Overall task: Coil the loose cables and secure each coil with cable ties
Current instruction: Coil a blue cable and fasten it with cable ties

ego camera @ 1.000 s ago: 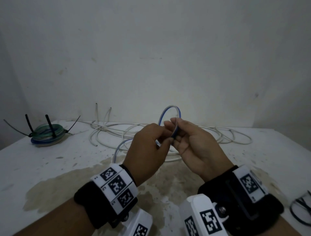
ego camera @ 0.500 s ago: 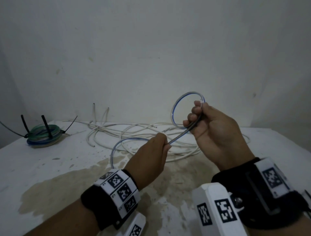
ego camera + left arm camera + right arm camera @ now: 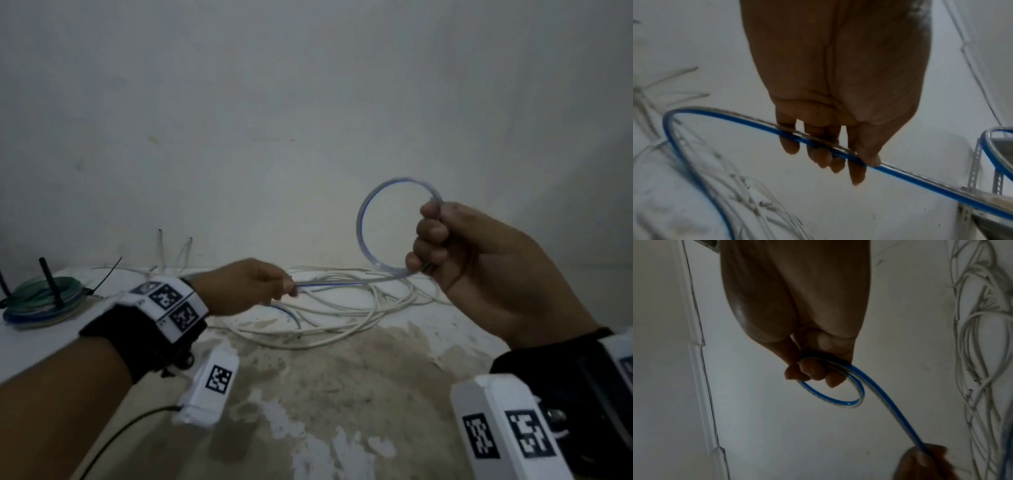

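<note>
One blue cable [image 3: 363,219] forms a single loop gripped by the right hand [image 3: 479,267]. The left hand [image 3: 246,284] pinches its straight run. One tied coil [image 3: 42,301] lies on the bench [image 3: 342,394].

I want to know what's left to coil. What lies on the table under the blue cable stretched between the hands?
Under the blue cable, a loose tangle of white cables lies on the stained table. The left hand hides part of it.
</note>
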Action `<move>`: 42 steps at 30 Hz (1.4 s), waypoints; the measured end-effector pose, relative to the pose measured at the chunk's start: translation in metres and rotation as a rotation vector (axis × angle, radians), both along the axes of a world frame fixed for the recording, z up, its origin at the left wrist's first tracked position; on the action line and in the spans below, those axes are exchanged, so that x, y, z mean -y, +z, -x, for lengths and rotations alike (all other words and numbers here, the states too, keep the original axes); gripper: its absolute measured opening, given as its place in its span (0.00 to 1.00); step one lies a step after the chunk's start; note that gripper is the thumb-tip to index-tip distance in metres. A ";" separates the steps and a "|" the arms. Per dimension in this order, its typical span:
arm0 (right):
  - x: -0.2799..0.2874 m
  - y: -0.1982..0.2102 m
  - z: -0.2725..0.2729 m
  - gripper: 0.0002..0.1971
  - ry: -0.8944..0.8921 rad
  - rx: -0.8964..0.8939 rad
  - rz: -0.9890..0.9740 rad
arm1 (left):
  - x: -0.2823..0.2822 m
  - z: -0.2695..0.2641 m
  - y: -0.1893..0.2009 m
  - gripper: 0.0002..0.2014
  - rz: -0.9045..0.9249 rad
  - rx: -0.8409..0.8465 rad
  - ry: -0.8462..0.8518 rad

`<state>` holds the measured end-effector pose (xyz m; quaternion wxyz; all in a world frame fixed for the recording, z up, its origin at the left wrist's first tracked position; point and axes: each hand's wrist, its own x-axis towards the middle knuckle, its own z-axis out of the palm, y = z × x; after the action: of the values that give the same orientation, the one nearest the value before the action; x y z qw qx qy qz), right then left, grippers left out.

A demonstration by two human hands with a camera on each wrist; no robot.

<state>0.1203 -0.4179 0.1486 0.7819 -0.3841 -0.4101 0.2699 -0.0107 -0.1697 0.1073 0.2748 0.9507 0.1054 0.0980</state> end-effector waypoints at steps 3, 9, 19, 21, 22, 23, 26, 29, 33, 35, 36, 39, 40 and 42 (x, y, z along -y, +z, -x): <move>0.004 -0.013 0.003 0.10 -0.036 0.079 0.067 | -0.009 -0.009 0.020 0.09 -0.334 0.086 0.036; 0.006 -0.033 0.011 0.11 -0.072 0.159 0.162 | -0.005 -0.016 0.046 0.07 -0.851 0.346 -0.062; -0.002 -0.059 0.011 0.11 -0.133 0.371 0.403 | 0.002 -0.009 0.036 0.07 -1.046 0.220 -0.177; -0.004 -0.059 0.014 0.10 -0.129 0.338 0.386 | -0.002 -0.004 0.033 0.06 -1.111 0.245 -0.136; -0.006 -0.059 0.016 0.11 -0.130 0.323 0.377 | -0.004 -0.001 0.031 0.07 -1.124 0.254 -0.098; -0.008 -0.059 0.017 0.12 -0.131 0.313 0.368 | -0.003 0.002 0.029 0.07 -1.135 0.260 -0.038; -0.014 -0.058 0.023 0.13 -0.140 0.295 0.342 | 0.000 0.008 0.018 0.07 -0.947 0.212 0.138; -0.022 -0.062 0.028 0.14 -0.139 0.318 0.365 | 0.005 0.007 0.008 0.11 -0.248 0.287 0.291; -0.032 -0.072 0.037 0.14 -0.143 0.365 0.415 | 0.015 0.001 -0.004 0.09 0.257 0.536 0.383; -0.036 -0.076 0.040 0.15 -0.152 0.362 0.419 | 0.023 -0.001 -0.005 0.07 0.373 0.649 0.387; -0.038 -0.077 0.042 0.16 -0.161 0.364 0.420 | 0.024 -0.002 -0.005 0.08 0.413 0.683 0.392; -0.042 -0.080 0.043 0.20 -0.206 0.355 0.430 | 0.026 -0.004 -0.005 0.14 0.497 0.700 0.398; -0.044 -0.081 0.043 0.19 -0.216 0.346 0.431 | 0.026 -0.004 -0.005 0.12 0.509 0.696 0.379; -0.046 -0.081 0.043 0.16 -0.217 0.342 0.446 | 0.028 -0.001 -0.006 0.10 0.476 0.693 0.312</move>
<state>0.0773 -0.3716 0.0675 0.6221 -0.6278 -0.4229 0.1999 -0.0094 -0.1974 0.1009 0.4870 0.7448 0.1688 0.4239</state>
